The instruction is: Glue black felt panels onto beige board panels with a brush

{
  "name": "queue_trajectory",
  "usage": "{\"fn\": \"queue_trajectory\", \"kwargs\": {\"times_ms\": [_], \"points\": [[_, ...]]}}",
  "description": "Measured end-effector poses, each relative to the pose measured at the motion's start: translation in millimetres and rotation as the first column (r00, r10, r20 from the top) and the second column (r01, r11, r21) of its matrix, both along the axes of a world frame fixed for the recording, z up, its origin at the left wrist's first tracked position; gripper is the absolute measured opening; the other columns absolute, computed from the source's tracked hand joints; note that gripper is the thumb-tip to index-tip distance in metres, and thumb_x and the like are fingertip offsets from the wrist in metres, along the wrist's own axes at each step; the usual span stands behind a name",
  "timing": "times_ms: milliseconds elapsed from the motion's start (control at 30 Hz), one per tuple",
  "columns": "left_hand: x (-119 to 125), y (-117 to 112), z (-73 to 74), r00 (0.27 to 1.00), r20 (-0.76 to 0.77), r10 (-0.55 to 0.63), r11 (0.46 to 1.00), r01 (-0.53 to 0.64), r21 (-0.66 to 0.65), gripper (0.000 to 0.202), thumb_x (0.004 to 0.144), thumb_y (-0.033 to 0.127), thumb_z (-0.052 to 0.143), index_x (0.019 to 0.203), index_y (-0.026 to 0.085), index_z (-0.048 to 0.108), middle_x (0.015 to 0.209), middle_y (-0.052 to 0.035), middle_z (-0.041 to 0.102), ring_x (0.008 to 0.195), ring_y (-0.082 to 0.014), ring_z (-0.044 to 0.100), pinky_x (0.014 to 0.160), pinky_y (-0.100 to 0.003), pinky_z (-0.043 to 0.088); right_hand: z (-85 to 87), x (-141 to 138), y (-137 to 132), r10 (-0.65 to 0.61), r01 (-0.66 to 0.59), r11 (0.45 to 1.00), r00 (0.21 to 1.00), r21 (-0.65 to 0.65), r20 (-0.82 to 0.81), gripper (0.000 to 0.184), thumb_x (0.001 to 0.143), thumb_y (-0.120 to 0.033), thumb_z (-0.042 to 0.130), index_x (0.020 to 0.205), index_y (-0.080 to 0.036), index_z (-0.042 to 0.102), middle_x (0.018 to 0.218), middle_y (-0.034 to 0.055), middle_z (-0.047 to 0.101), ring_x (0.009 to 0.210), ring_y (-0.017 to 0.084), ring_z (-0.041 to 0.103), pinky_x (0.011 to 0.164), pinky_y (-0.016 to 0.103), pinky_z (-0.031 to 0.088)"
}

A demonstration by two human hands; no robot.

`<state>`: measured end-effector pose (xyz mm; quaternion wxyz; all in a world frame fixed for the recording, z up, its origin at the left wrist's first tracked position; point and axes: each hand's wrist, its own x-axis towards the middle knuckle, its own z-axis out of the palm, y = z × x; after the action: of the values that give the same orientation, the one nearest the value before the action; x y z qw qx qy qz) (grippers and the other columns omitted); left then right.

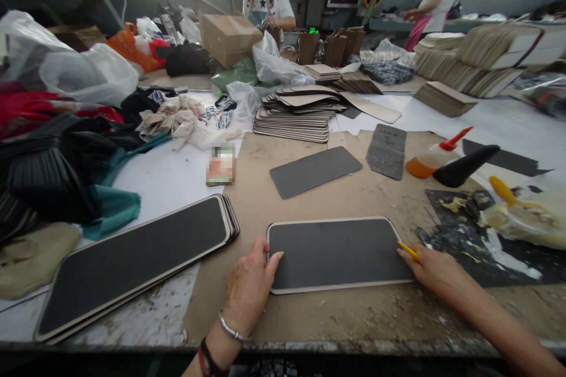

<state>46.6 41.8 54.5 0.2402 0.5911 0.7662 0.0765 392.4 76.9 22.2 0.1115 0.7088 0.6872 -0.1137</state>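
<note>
Left hand (249,285) and right hand (435,271), holding yellow pencil (407,250), flank dark panel (333,253).

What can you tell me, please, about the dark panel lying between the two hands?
The dark panel is a flat rectangle with rounded corners: a matte charcoal face inside a pale cream rim, its exact material unclear. It lies flat on a brown cardboard sheet. The left hand touches its left edge; the right hand and its yellow pencil reach its right edge.

Board (336,253) between left hand (250,285) and right hand (435,271), stacked boards (132,265) left
</note>
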Motion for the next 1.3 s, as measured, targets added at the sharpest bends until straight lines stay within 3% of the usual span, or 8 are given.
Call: {"fn": "queue_trajectory", "kwargs": {"times_ms": [167, 267, 367, 467, 633, 800, 1033, 1300], "points": [[0, -8, 1.3, 0.998, 0.06, -0.017, 0.997, 0.012, 0.08, 0.02, 0.083, 0.036, 0.043, 0.094, 0.02, 0.048, 0.074, -0.0042, 0.061, 0.07, -0.0211, 0.061, 0.062, -0.03, 0.04, 15.9, -10, 3, -0.008, 0.011, 0.997, 0.999, -0.078, 0.041, 0.028, 0.09, -0.031, 0.037, 0.089, -0.016, 0.061, 0.081, 0.0129, 0.069, 0.077, 0.026, 0.066, 0.06, 0.029, 0.04], [-7, -14, -2.8, 0.972, 0.233, 0.033, 0.989, -0.066, 0.134, 0.029, 0.079, 0.043, 0.045, 0.096, 0.019, 0.049, 0.078, -0.0043, 0.061, 0.07, -0.0208, 0.06, 0.068, -0.033, 0.045, 25.0, -17, 3, -0.052, 0.056, 0.993, 0.998, -0.105, 0.033, 0.027, 0.09, -0.03, 0.039, 0.094, -0.015, 0.061, 0.086, 0.014, 0.068, 0.083, 0.025, 0.065, 0.063, 0.028, 0.04], [-17, -13, -8.7, 0.848, 0.504, 0.166, 0.978, -0.207, 0.026, 0.046, 0.069, 0.055, 0.052, 0.095, 0.017, 0.051, 0.074, -0.0044, 0.063, 0.061, -0.0202, 0.06, 0.059, -0.034, 0.048, 31.2, -22, 2, -0.079, 0.08, 0.99, 0.997, -0.114, 0.009, 0.026, 0.089, -0.028, 0.04, 0.095, -0.013, 0.061, 0.091, 0.0159, 0.068, 0.087, 0.026, 0.064, 0.065, 0.028, 0.04], [-22, -5, -9.1, 0.741, 0.623, 0.25, 0.965, -0.244, -0.098, 0.06, 0.055, 0.064, 0.059, 0.087, 0.014, 0.055, 0.06, -0.0032, 0.062, 0.05, -0.0177, 0.056, 0.047, -0.029, 0.043, 34.6, -24, 1, -0.095, 0.095, 0.99, 0.995, -0.104, 0.004, 0.026, 0.089, -0.028, 0.041, 0.095, -0.013, 0.062, 0.09, 0.0163, 0.068, 0.086, 0.027, 0.065, 0.064, 0.029, 0.041], [-18, 8, -1.1, 0.734, 0.62, 0.275, 0.961, -0.188, -0.204, 0.059, 0.043, 0.07, 0.059, 0.063, 0.015, 0.057, 0.036, 0.0038, 0.047, 0.032, -0.0089, 0.035, 0.038, -0.022, 0.024, 35.6, -26, 0, -0.104, 0.101, 0.991, 0.994, -0.092, -0.029, 0.024, 0.089, -0.027, 0.042, 0.092, -0.016, 0.063, 0.088, 0.0134, 0.069, 0.085, 0.024, 0.065, 0.064, 0.027, 0.041], [-16, 10, -8.9, 0.743, 0.639, 0.199, 0.98, -0.158, -0.121, 0.052, 0.046, 0.069, 0.06, 0.053, 0.018, 0.054, 0.039, 0.0055, 0.043, 0.037, -0.0096, 0.037, 0.041, -0.023, 0.027, 35.2, -23, 1, -0.123, 0.119, 0.99, 0.992, -0.082, -0.038, 0.024, 0.088, -0.029, 0.044, 0.09, -0.015, 0.063, 0.087, 0.0135, 0.069, 0.084, 0.024, 0.065, 0.064, 0.027, 0.042], [-26, 5, -21.2, 0.748, 0.638, 0.184, 0.983, -0.133, -0.128, 0.05, 0.053, 0.067, 0.06, 0.056, 0.018, 0.054, 0.042, 0.0048, 0.046, 0.04, -0.0106, 0.042, 0.043, -0.022, 0.029, 41.1, -16, -2, -0.145, 0.146, 0.989, 0.987, 0.017, -0.073, 0.026, 0.089, -0.03, 0.041, 0.094, -0.015, 0.062, 0.089, 0.0117, 0.069, 0.088, 0.024, 0.064, 0.07, 0.026, 0.042], [-31, 2, -18.5, 0.773, 0.612, 0.164, 0.986, -0.12, -0.112, 0.036, 0.067, 0.055, 0.053, 0.059, 0.019, 0.05, 0.04, 0.0057, 0.044, 0.037, -0.0099, 0.04, 0.04, -0.021, 0.026, 36.1, -21, 1, -0.229, 0.218, 0.973, 0.951, -0.076, -0.207, 0.022, 0.082, -0.037, 0.05, 0.068, -0.019, 0.054, 0.067, 0.0032, 0.065, 0.066, 0.019, 0.062, 0.057, 0.024, 0.039]]}}
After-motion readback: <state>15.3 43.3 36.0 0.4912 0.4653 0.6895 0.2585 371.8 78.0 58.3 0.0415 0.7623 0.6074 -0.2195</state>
